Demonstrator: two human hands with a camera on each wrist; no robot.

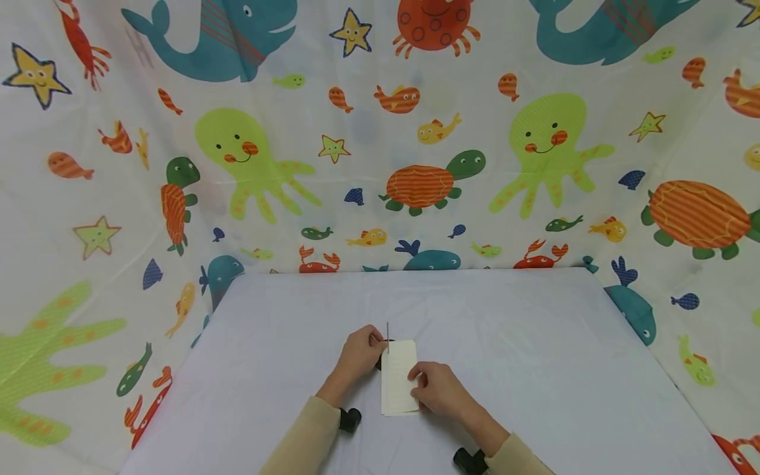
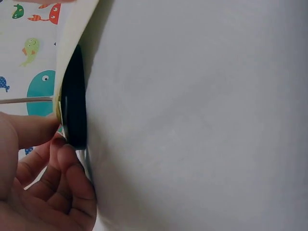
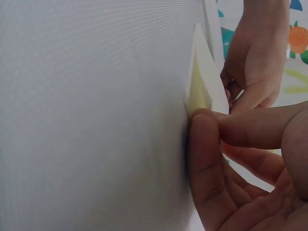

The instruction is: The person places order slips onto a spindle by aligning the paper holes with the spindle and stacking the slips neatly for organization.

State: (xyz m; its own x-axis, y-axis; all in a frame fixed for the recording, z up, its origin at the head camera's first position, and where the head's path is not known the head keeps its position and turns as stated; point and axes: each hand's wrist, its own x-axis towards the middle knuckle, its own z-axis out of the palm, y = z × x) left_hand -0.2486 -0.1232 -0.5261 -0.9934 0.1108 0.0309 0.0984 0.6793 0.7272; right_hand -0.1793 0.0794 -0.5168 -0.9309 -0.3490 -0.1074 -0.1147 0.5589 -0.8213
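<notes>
A receipt spike, with a thin upright metal rod [image 2: 29, 100] and a round black base [image 2: 74, 101], stands on the white table. Cream paper slips [image 1: 399, 382] lie over the base, their top left end at the rod. With thumb and fingertips my left hand [image 1: 361, 353] pinches the slips' upper left edge, close beside the rod and the base's rim. On the opposite side, my right hand [image 1: 439, 388] pinches the right edge of the slips. The right wrist view shows the paper [image 3: 211, 77] parted there, bowed off the table. Most of the base is hidden under the paper.
The white-covered table [image 1: 505, 330] spreads around the hands. Behind it and at both sides hangs a curtain [image 1: 368, 231] printed with sea animals. Black wrist cameras sit by both beige sleeves [image 1: 305, 439].
</notes>
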